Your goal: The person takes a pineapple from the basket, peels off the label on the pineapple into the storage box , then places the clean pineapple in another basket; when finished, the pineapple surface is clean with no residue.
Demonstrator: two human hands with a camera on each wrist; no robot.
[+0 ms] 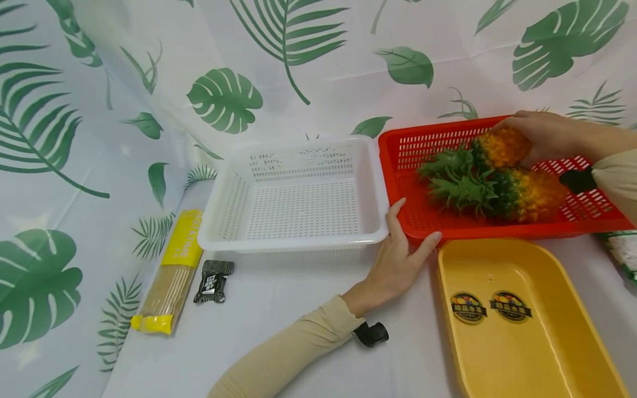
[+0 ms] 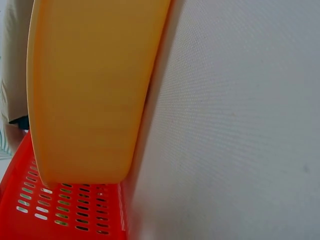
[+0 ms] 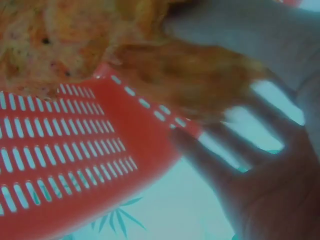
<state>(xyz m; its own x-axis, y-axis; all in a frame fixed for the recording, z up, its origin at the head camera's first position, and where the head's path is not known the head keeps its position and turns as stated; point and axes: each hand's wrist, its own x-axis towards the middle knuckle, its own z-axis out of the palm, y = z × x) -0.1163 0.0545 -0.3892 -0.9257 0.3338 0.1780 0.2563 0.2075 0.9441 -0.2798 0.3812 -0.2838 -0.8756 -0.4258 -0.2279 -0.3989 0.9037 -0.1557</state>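
Two pineapples with green crowns lie side by side in the red basket (image 1: 497,229), crowns toward the left. My right hand (image 1: 549,134) grips the back pineapple (image 1: 505,147) by its orange body. The front pineapple (image 1: 539,194) lies just below that hand. In the right wrist view, spread fingers (image 3: 212,175) curve along the gripped pineapple (image 3: 185,75), which is blurred. My left hand (image 1: 393,265) rests at the red basket's near left corner, beside the white basket (image 1: 298,243). Its thumb and index finger are extended at the rims; its other fingers are largely hidden.
A yellow bin (image 1: 512,354) with two round stickers stands in front of the red basket. Left of the white basket lie a yellow-labelled noodle pack (image 1: 171,271) and a small black packet (image 1: 214,281). A green-and-white bag (image 1: 622,251) shows at the right edge.
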